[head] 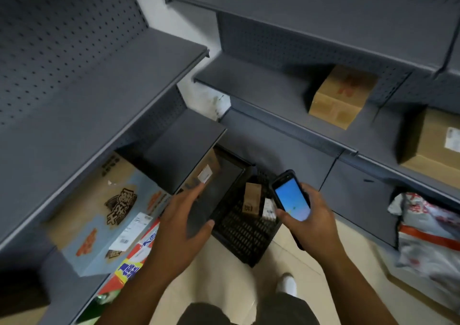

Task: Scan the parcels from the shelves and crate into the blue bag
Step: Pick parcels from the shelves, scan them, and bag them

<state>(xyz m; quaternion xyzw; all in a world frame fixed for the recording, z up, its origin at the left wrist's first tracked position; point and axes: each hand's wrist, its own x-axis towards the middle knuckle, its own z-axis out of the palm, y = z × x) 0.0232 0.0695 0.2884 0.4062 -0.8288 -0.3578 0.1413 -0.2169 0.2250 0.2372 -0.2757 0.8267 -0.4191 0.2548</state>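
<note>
Okay, L hand (179, 216) grips dark parcel (189, 155) (by crate (246, 237)); R hand (315, 221) clasps scanner (291, 197), screen up.

No print reads clearly; all of it is blurred.
- Large carton (82, 215): dark stylised Chinese characters, black print on the flap, orange marks. 1 white barcode label (132, 230), illegible.
- Colourful box (135, 260): yellow characters on blue, illegible.
- Held box (184, 150): 1 white box label (204, 174), illegible.
- Small brown box (252, 196): dark mark, unreadable.
- Shelf carton (341, 95): red print, unreadable.
- Far-right carton (428, 150): 1 white carton label (451, 138), illegible.
- Bag (428, 230): red print, unreadable.
- Phone (291, 197): blue screen, no legible text.
</note>
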